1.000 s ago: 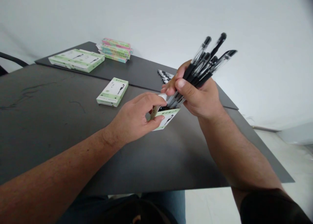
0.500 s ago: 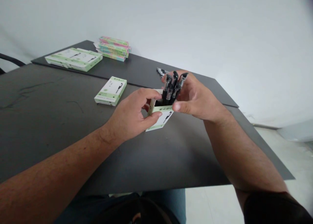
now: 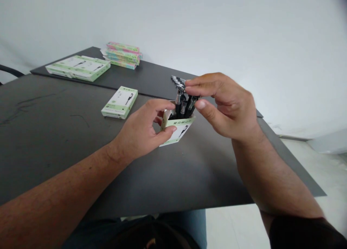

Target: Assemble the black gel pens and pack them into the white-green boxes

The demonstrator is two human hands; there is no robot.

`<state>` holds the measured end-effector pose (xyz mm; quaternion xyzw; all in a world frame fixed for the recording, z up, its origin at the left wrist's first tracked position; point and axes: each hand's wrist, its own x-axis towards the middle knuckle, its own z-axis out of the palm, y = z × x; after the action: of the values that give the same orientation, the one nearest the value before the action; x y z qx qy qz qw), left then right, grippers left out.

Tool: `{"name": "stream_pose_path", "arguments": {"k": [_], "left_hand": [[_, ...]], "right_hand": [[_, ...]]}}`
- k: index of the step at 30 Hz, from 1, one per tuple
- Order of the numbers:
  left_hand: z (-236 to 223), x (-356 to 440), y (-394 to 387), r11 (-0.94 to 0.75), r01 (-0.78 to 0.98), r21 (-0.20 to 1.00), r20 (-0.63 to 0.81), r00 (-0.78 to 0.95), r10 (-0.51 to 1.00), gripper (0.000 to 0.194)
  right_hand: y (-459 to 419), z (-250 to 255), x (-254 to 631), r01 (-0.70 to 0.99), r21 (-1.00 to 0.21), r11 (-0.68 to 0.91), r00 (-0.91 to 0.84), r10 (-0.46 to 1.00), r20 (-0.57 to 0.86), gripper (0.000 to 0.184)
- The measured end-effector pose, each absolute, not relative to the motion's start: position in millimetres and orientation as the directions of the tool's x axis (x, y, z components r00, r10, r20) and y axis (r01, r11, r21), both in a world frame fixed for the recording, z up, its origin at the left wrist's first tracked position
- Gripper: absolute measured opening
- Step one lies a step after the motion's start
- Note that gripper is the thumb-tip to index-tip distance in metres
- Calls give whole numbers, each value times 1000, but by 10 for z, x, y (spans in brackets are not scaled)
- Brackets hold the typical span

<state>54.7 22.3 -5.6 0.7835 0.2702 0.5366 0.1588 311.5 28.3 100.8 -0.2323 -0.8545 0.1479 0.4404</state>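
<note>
The dark table (image 3: 206, 176) stretches below the box (image 3: 177, 132) to a front edge in the lower frame and a slanting edge at right. At centre, the left hand (image 3: 145, 129) clasps the box between thumb and fingers; black pens (image 3: 183, 108) jut from its open top at the parted thumb and fingers of the right hand (image 3: 231, 108), whose grip I cannot tell.

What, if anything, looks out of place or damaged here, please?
Dark, wavy streaks mark the table at left, perhaps scratches or stains. The pink-and-green boxes behind are stacked unevenly, ends out of line. Pens jut unevenly from the box in the left hand. Nothing looks spilled.
</note>
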Motion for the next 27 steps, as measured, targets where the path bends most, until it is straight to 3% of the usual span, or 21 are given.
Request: {"name": "stream_pose_path", "arguments": {"k": [7, 13, 19, 24, 27], "left_hand": [[-75, 546, 229, -789, 268, 553, 752, 248, 611, 56], [-90, 546, 237, -784, 263, 563, 742, 258, 619, 57], [-106, 537, 250, -771, 258, 582, 724, 266, 636, 54], [-119, 538, 263, -785, 242, 569, 737, 272, 618, 57], [-125, 542, 256, -791, 238, 564, 743, 271, 612, 60]], "right_hand": [[357, 891, 3177, 340, -473, 813, -403, 581, 707, 37], [390, 785, 3161, 443, -413, 795, -450, 596, 665, 22], [343, 758, 3104, 385, -540, 748, -440, 663, 605, 21], [293, 685, 3060, 487, -499, 717, -376, 688, 621, 19], [298, 675, 3063, 446, -522, 727, -354, 679, 643, 17]]}}
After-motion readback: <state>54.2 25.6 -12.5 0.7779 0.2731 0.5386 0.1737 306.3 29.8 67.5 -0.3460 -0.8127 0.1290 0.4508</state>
